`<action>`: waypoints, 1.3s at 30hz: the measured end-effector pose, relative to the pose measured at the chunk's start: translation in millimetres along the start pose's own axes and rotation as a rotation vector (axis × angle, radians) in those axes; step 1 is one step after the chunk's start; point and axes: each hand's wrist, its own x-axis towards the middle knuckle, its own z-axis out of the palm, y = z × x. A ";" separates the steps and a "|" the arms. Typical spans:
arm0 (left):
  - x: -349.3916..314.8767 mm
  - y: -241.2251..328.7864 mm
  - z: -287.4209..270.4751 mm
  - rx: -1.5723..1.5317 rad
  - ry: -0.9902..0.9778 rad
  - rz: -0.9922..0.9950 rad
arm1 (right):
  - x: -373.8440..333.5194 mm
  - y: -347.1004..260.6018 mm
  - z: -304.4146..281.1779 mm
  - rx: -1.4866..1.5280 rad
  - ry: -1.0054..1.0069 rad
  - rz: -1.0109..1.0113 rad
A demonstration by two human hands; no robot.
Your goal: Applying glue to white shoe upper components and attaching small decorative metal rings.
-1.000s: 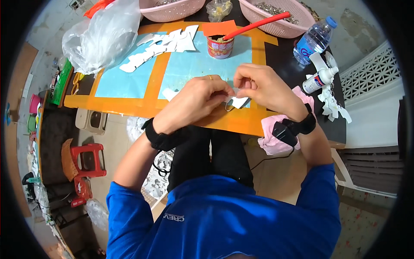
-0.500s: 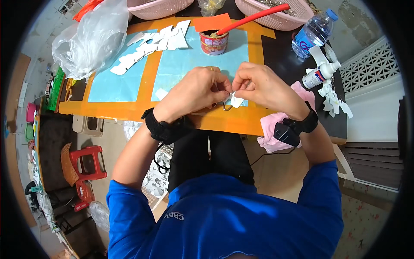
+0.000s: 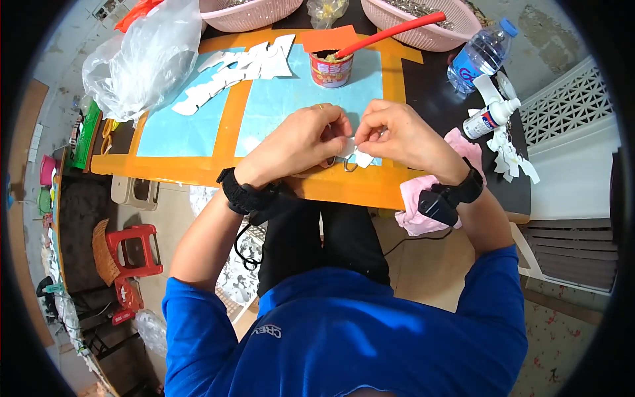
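Both hands [image 3: 350,135] pinch small white paper piece [image 3: 357,153].

Red-labelled can [image 3: 330,68], blue-labelled bottle [image 3: 477,57], perhaps glue.

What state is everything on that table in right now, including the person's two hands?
left hand: pinching the small white piece
right hand: pinching the same piece
small white piece: held above the table edge
can: open, red handle inside
water bottle: capped, lying tilted
plastic bag: crumpled
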 end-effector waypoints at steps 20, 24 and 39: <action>5.9 7.6 -5.0 -0.023 -0.114 -0.130 | 0.5 -9.3 -1.9 0.023 -0.039 0.048; 6.7 3.0 -2.7 0.057 -0.102 -0.052 | -0.3 -11.3 -7.9 0.032 -0.065 0.061; 10.0 2.3 -7.3 0.264 -0.151 0.104 | -3.1 -11.4 0.0 -0.140 -0.065 0.046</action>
